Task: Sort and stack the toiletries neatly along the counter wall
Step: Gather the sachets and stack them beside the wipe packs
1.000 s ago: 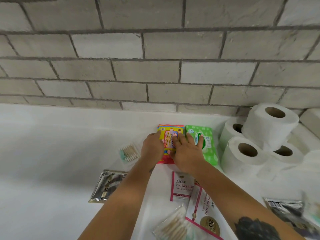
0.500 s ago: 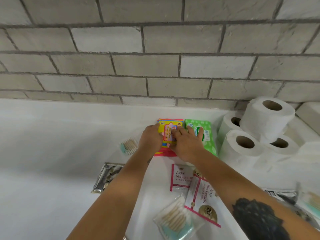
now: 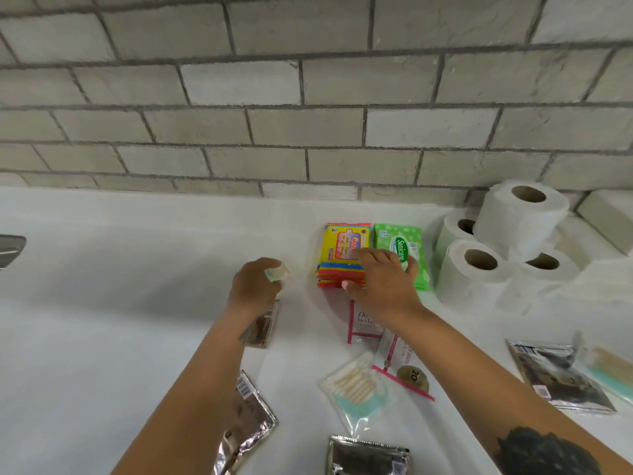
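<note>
Just right of the hands, soft white toilet-paper rolls (image 3: 510,241) are sitting stacked by the wall. The right hand (image 3: 383,282) is resting flat on a light, floppy yellow wipes pack stack (image 3: 344,257), long axis pointing wallward; it is best gripped by the edges. The left hand (image 3: 255,284) is pinching a small clear cotton-swab packet (image 3: 278,273) on the white tabletop (image 3: 120,303).

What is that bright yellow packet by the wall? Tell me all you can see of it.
The yellow packet is a soft plastic wipes pouch, yellow with red, blue and green edging and a red label panel; "10" is printed on it. It lies flat on top of a small stack of like packets on the white counter, close to the brick wall, with a green wipes pack right beside it. The right hand rests on its near part, with the thumb at the stack's front edge.
</note>
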Demonstrator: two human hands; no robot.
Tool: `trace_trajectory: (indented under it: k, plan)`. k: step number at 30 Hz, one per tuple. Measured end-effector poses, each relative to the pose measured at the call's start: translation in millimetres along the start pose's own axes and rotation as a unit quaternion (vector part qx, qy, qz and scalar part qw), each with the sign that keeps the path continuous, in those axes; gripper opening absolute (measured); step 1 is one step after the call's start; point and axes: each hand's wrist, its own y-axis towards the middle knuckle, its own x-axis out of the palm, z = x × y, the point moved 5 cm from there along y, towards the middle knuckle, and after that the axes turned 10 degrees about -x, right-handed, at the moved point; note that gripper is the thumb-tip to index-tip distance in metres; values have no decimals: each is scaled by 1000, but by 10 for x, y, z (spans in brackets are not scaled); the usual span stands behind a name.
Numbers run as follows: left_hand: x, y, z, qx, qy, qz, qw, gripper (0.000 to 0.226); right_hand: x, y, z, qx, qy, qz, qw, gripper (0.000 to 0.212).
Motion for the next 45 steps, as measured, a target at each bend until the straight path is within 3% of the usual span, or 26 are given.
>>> trace_trajectory:
  k: [6, 11, 14, 18, 21, 25, 28, 29, 31, 33, 35, 37, 39, 45]
  plan:
    - [14, -32, -695, -144, 186, -28, 971, 67, 163, -75, -211, -7, 3, -29, 1000, 57]
    - [48, 55, -934, -193, 148, -58, 968, 81, 262, -31, -373, -12, 7, -25, 1000, 53]
    - [33, 66, -935, -201, 80, -70, 974, 77, 322, 7, -434, -12, 9, -23, 1000, 52]
    - [16, 46, -916, -180, 16, -103, 978, 49, 407, 49, -496, -22, 15, -29, 999, 52]
    - [-11, -1, -861, -149, -144, -128, 970, 29, 444, 79, -507, -19, 38, -22, 999, 49]
    - [-113, -109, -596, -97, -294, -152, 939, 22, 487, 108, -482, 13, 187, -12, 982, 31]
    - [-168, -162, -371, -23, -337, -180, 924, 27, 507, 123, -474, 73, 292, -22, 953, 23]
    - [-173, -182, -304, 12, -334, -191, 923, 33, 515, 108, -468, 118, 346, -33, 930, 29]
    - [-149, -220, -213, 78, -305, -207, 926, 46, 593, 38, -471, 218, 476, -87, 847, 31]
    - [-105, -225, -166, 128, -233, -190, 945, 39, 676, -49, -511, 262, 568, -158, 765, 21]
    - [-67, -238, -148, 148, -158, -170, 961, 23, 736, -93, -523, 267, 607, -192, 723, 5]
    - [-41, -223, -160, 142, -136, -148, 969, 20, 779, -74, -473, 278, 632, -165, 704, 27]
    - [-18, -197, -185, 131, -135, -135, 973, 26, 795, -57, -419, 282, 633, -135, 708, 41]
    - [-14, -165, -283, 92, -77, -108, 987, 33, 865, -83, -287, 249, 524, -114, 806, 59]
